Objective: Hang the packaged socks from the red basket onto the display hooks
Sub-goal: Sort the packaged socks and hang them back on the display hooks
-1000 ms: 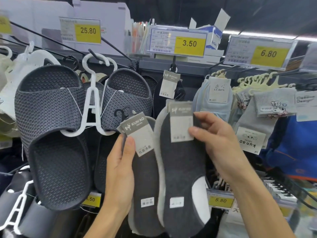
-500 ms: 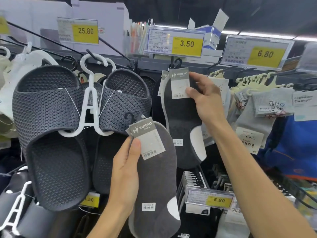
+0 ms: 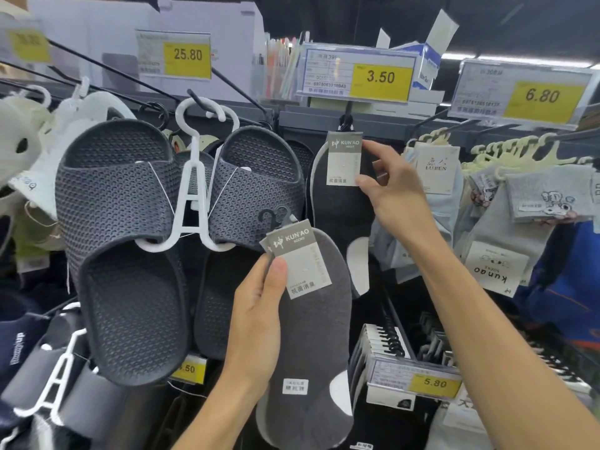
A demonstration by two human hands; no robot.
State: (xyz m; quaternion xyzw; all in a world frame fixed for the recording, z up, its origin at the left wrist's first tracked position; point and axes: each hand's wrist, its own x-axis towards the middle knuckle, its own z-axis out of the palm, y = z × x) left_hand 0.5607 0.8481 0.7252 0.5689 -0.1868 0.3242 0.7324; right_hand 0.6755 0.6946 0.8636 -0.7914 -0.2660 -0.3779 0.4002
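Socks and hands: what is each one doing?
Black flat sock pack with grey card: on the hook below the 3.50 tag, held by right hand.
Grey flat sock pack with grey card: off the hooks, gripped by left hand.
Dark mesh rubber slippers: hanging on a white hanger.

socks (image 3: 311, 336): matt knit cloth, paper label | slippers (image 3: 130, 254): textured rubbery, white plastic hanger (image 3: 191, 190)

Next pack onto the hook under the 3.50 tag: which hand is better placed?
Right. The right hand pinches the black sock pack by its card, its hanger at the hook. The left hand grips the grey sock pack lower, away from that hook, beside the slippers.
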